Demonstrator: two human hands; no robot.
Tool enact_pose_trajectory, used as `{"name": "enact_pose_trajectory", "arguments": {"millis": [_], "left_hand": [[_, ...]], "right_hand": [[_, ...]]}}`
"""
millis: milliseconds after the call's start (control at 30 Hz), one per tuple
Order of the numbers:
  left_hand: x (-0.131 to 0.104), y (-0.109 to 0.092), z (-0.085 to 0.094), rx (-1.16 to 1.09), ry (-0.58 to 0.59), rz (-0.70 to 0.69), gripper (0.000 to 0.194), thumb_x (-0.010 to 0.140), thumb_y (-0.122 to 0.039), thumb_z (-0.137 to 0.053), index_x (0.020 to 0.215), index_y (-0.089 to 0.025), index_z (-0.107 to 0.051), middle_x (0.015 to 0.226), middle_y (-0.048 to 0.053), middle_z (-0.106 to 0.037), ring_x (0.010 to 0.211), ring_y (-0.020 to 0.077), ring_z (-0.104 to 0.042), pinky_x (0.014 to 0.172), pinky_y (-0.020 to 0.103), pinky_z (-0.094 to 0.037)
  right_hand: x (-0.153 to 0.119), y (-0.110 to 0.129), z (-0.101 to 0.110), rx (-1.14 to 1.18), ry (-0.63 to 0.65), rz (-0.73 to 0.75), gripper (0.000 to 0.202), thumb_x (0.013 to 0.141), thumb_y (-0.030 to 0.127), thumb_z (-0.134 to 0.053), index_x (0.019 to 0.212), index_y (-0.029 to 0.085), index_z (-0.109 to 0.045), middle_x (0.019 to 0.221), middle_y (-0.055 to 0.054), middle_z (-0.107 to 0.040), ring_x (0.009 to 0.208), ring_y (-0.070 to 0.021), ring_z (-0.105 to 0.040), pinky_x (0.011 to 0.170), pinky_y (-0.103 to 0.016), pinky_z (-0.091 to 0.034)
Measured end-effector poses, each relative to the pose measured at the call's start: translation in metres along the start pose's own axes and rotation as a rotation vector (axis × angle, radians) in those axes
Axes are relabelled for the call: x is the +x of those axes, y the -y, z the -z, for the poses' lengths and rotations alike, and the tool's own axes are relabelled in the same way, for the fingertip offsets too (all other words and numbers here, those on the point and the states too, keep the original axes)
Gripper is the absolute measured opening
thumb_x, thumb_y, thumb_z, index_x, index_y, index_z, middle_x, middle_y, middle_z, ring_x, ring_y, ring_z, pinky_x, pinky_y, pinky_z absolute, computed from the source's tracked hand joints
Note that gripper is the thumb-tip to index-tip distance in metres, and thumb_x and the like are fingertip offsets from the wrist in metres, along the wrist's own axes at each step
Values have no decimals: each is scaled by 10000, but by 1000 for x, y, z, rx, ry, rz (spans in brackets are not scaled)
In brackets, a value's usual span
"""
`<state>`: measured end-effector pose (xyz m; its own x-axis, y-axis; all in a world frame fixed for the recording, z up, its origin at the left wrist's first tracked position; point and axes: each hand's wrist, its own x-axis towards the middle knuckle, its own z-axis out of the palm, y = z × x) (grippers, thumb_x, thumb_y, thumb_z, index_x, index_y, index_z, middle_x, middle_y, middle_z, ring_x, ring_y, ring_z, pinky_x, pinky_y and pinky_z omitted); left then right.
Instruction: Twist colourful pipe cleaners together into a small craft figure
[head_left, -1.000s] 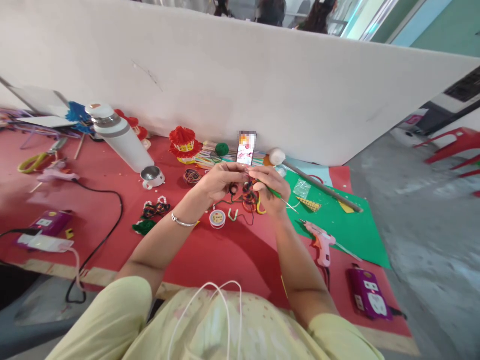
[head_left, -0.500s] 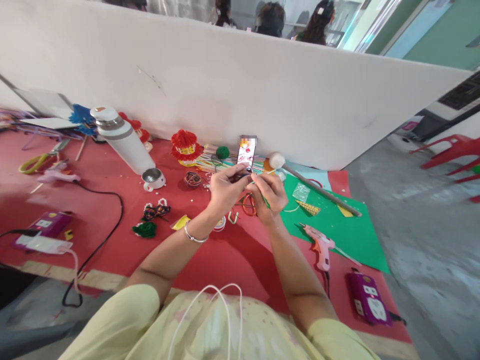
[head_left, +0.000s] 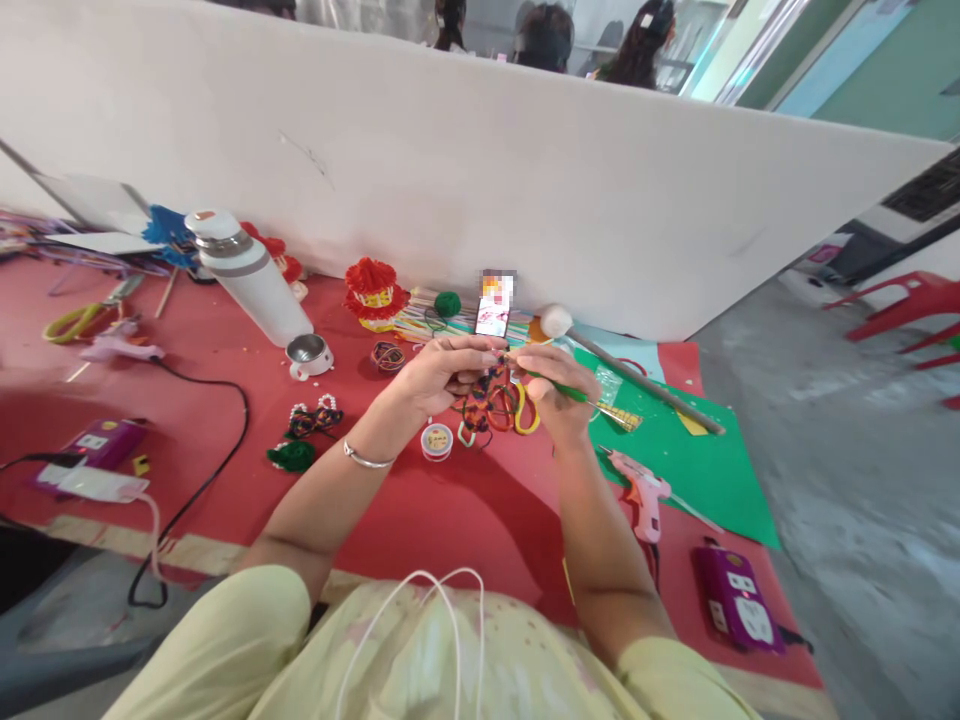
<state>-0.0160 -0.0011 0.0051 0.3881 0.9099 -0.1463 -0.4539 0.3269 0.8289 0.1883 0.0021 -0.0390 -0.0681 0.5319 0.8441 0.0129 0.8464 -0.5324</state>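
Your left hand point(head_left: 450, 365) pinches the multicoloured yarn piece point(head_left: 478, 412) above the red counter point(head_left: 450, 520); your right hand point(head_left: 559, 405) grips the green-handled hook point(head_left: 568, 390). The yarn piece, mostly hidden a moment ago, now hangs exposed between your hands, probably giving the hook access

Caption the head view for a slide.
Left hand holds multicoloured yarn piece; right hand holds slim green-handled metal tool.
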Motion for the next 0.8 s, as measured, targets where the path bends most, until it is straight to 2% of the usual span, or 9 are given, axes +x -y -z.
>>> {"name": "enact_pose_trajectory", "arguments": {"millis": [167, 400, 533, 633, 733, 800], "left_hand": [[0, -4, 4, 44, 38, 10, 235, 599, -182, -925, 810, -136, -833, 561, -31, -572, 450, 35, -374, 394, 191, -141], [2, -11, 11, 137, 117, 41, 223, 592, -154, -894, 813, -144, -861, 580, 12, -654, 454, 61, -457, 392, 199, -205], [2, -12, 12, 159, 147, 69, 213, 557, -157, -881, 769, -161, -865, 570, 11, -665, 434, 60, -444, 377, 191, -204], [2, -9, 10, 167, 167, 51, 220, 548, -160, -886, 768, -166, -873, 594, 26, -688, 468, 70, -486, 389, 189, -242], [3, -1, 3, 164, 131, -38, 280, 580, -177, -911, 859, -176, -892, 655, 32, -721, 491, 71, -514, 426, 201, -319], [4, 7, -4, 183, 52, -179, 336, 619, -193, -921, 954, -187, -896, 700, 23, -738, 512, 69, -527, 459, 209, -364]], "right_hand": [[5, 6, 10, -35, 97, 5, 274, 925, 513, -791, 1148, 369, -857, 1100, -28, -880, 968, -219, -845, 837, -372, -711], [14, 20, 13, -3, 176, -12, 228, 916, 504, -807, 1078, 357, -873, 1061, -27, -886, 923, -219, -853, 827, -393, -716], [14, 22, 15, 66, 125, -68, 203, 904, 521, -818, 983, 345, -880, 969, -14, -885, 855, -193, -843, 794, -369, -716], [10, 14, 9, 148, 107, -152, 275, 877, 580, -823, 905, 312, -875, 905, -26, -875, 764, -189, -824, 657, -336, -697], [4, 3, -4, 275, -1, -178, 362, 887, 651, -772, 874, 300, -856, 861, -22, -858, 672, -177, -793, 510, -291, -622], [0, -1, -12, 175, -137, -157, 396, 918, 669, -723, 901, 294, -848, 890, -29, -855, 750, -187, -803, 557, -303, -629]]}}
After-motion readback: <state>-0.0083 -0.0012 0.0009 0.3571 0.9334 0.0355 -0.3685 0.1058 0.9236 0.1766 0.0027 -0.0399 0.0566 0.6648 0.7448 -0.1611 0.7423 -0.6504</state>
